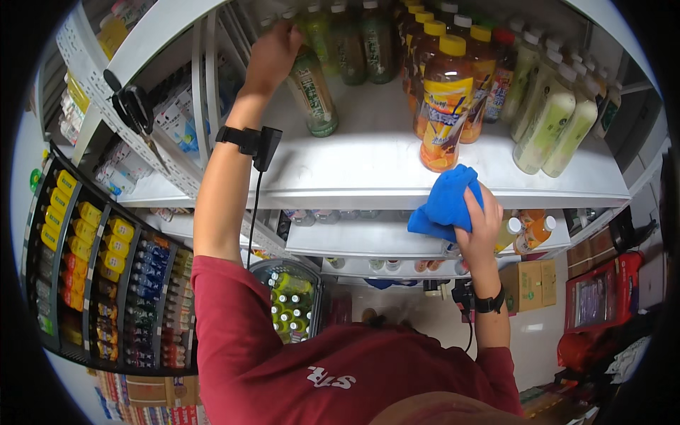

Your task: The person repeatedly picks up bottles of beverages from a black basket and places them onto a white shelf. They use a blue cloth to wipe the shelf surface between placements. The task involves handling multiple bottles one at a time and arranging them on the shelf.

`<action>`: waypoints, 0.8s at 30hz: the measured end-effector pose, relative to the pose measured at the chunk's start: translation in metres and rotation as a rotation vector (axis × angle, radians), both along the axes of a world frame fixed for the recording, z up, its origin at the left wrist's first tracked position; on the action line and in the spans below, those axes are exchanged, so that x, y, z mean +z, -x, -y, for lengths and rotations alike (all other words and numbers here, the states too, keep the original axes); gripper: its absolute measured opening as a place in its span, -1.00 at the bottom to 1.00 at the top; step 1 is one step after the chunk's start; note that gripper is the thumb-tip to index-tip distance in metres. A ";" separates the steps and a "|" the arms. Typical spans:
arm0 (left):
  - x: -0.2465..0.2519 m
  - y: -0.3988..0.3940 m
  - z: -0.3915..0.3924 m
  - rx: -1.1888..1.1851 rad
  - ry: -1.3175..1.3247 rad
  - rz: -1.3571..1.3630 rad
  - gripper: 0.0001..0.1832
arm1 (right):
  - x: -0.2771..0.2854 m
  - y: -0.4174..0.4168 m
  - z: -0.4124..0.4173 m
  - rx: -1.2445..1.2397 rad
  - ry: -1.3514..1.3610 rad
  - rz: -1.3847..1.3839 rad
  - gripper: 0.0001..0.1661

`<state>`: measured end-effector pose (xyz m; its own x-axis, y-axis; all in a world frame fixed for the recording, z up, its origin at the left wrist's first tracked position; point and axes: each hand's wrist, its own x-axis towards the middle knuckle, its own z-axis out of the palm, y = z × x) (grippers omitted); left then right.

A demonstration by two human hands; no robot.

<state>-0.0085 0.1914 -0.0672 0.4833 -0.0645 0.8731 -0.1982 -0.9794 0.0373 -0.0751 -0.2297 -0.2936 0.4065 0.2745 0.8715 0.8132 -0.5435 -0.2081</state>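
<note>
My left hand (274,53) is at the top of a green-tinted tea bottle (313,95) that stands tilted near the left end of the white metal shelf (361,154); its cap is hidden by the fingers. My right hand (478,223) grips a bunched blue cloth (450,204) at the shelf's front edge, just below an iced tea bottle with a yellow cap (446,106). More dark green bottles (378,48) stand at the back, right of my left hand. Pale green bottles with white caps (547,117) stand in rows at the right.
Lower shelves (366,239) hold more bottles. A dark basket (317,271) of green bottles is on the floor below my left arm. Scissors (135,109) hang on the perforated upright at left. A stocked drink rack (119,255) is farther left, and a cardboard box (536,284) is at lower right.
</note>
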 end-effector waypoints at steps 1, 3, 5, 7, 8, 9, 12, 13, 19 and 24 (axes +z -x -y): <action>0.000 -0.007 0.001 -0.006 -0.027 0.009 -0.66 | -0.001 0.000 0.000 -0.005 -0.001 0.006 -0.27; 0.000 -0.022 0.003 -0.011 -0.067 0.008 -0.67 | -0.002 0.000 0.001 -0.011 0.008 -0.007 -0.25; 0.001 -0.038 0.003 -0.019 -0.082 0.006 -0.66 | -0.003 -0.001 0.000 -0.023 0.010 -0.001 -0.26; 0.003 -0.054 0.009 -0.048 -0.063 -0.024 -0.66 | -0.002 -0.001 0.000 -0.022 0.009 0.009 -0.25; 0.003 -0.062 0.012 -0.063 -0.054 -0.039 -0.65 | -0.002 0.000 0.000 -0.021 0.009 0.014 -0.25; 0.002 -0.070 0.019 -0.080 -0.046 -0.032 -0.65 | -0.002 -0.001 0.000 -0.021 0.007 0.009 -0.25; 0.000 -0.093 0.040 -0.126 -0.042 -0.008 -0.65 | -0.003 0.000 0.000 -0.020 0.000 -0.004 -0.23; 0.001 -0.101 0.044 -0.137 -0.055 0.001 -0.64 | -0.002 0.001 0.000 -0.018 -0.003 -0.006 -0.23; 0.000 -0.145 0.040 -0.165 -0.139 -0.003 -0.61 | 0.004 0.003 -0.002 -0.006 -0.007 -0.023 -0.21; -0.001 -0.164 0.050 -0.202 -0.153 0.013 -0.60 | 0.004 0.004 -0.001 -0.003 -0.022 -0.045 -0.20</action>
